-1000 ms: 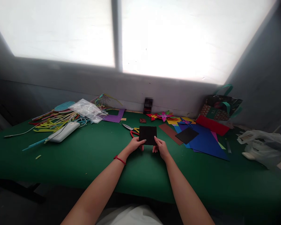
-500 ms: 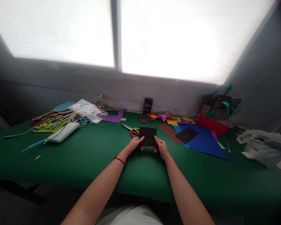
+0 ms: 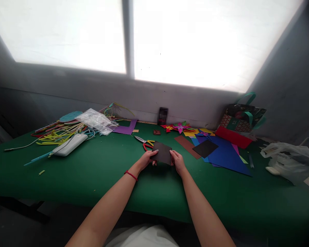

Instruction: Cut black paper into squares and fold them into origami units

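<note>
Between my hands a square of black paper (image 3: 162, 152) is held above the green table. My left hand (image 3: 146, 159) pinches its left edge, thumb on top and fingers beneath. At the right edge, my right hand (image 3: 178, 162) grips the sheet between thumb and fingers. The square is tilted, its right side lower towards me. Just behind it lie scissors (image 3: 144, 140) with red and yellow handles, partly covered by the paper. A small folded brown paper piece (image 3: 157, 132) rests farther back.
On the right are a brown strip (image 3: 187, 146), a black sheet (image 3: 205, 148), blue sheets (image 3: 228, 156) and a plastic bag (image 3: 288, 161). Folded paper stars (image 3: 180, 127) lie by the wall. A white device (image 3: 70, 144) and several coloured strips (image 3: 59, 132) occupy the left.
The black paper has turned and tilted between my hands, its lower right corner now nearer me. Its surface looks lighter. Both hands have stayed almost in place.
</note>
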`<control>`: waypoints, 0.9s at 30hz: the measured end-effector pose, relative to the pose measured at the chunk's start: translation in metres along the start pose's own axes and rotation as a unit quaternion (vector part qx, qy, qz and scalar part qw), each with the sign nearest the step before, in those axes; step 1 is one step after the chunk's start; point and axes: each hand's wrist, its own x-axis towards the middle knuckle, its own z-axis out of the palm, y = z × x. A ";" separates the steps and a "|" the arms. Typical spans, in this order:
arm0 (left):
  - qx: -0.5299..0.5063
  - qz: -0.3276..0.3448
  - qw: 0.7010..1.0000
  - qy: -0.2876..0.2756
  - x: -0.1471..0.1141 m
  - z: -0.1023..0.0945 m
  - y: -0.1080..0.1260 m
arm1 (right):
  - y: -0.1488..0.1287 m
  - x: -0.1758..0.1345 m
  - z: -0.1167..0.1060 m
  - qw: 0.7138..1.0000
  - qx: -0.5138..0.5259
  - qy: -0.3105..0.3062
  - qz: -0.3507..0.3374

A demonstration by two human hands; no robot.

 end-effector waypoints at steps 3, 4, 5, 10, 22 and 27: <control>-0.008 -0.013 1.000 -0.009 0.001 -0.001 -0.002 | -0.001 -0.001 0.001 1.000 0.022 0.009 0.005; -0.008 -0.017 1.000 -0.015 0.000 -0.001 -0.003 | -0.002 -0.001 0.000 0.999 0.034 0.011 0.012; -0.009 -0.019 1.000 -0.023 0.000 -0.001 -0.003 | -0.002 -0.001 0.000 0.999 0.047 0.012 0.019; -0.014 -0.024 0.998 -0.055 -0.005 0.002 -0.001 | 0.000 0.001 -0.006 0.996 0.081 0.014 0.023; -0.070 0.000 0.996 -0.050 -0.005 0.005 0.001 | 0.002 0.003 -0.018 0.970 0.236 -0.014 0.055; -0.113 0.006 0.993 -0.037 -0.002 0.000 -0.002 | 0.004 0.004 -0.022 0.957 0.283 -0.019 0.056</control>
